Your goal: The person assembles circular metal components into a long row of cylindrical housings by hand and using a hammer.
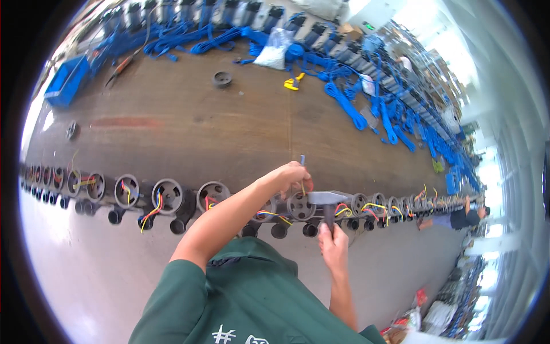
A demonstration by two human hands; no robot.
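My right hand (334, 241) is wrapped round the dark handle of a hammer (328, 213). The hammer's grey head is blurred and hangs beside a round grey metal housing (301, 205) with holes in its face. Just above that housing, my left hand (292, 176) is closed round a short thin rod (302, 159), whose bluish upper end sticks out of the fist. The rod's lower end is hidden, so I cannot tell whether it touches the housing.
More housings (167, 196) with coloured wires line the table's near edge. Blue hose coils (346, 106) and dark motor-like units run along the far side. A blue bin (66, 83), a grey ring (222, 79) and a yellow tool (293, 83) rest on the table. Another person (464, 218) works far right.
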